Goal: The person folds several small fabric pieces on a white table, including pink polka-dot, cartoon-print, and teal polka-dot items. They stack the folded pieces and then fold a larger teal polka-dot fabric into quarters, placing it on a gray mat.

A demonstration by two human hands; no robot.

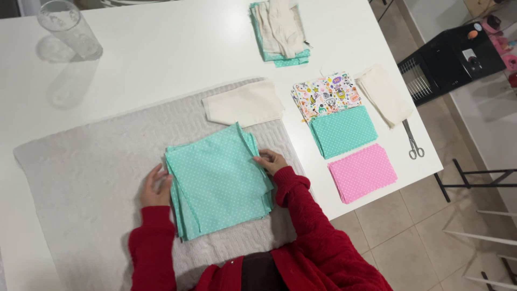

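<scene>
Teal polka-dot cloth is what we've got in hand here, a stack of squares (218, 180) sitting on the grey towel (86, 172) that covers the near part of the white table (161, 48). Our left hand (156, 186) lies flat against the stack's left edge, fingers spread and not pinching anything. Our right hand (271, 160) is on the opposite edge, fingertips closed on the top layers near the upper right corner. So the stack lies right between both hands, turned a bit so one corner points away from us, and neither hand is really nearer than the other.

Just beyond the stack, a cream cloth (243, 103) lies half on the towel. To the right of the stack, off the towel, we see a cartoon-print pile (326, 94), a smaller teal pile (343, 131) and a pink pile (362, 172), with scissors (413, 141) further right. Far beyond the stack, an empty glass (67, 27) stands at the back left.
</scene>
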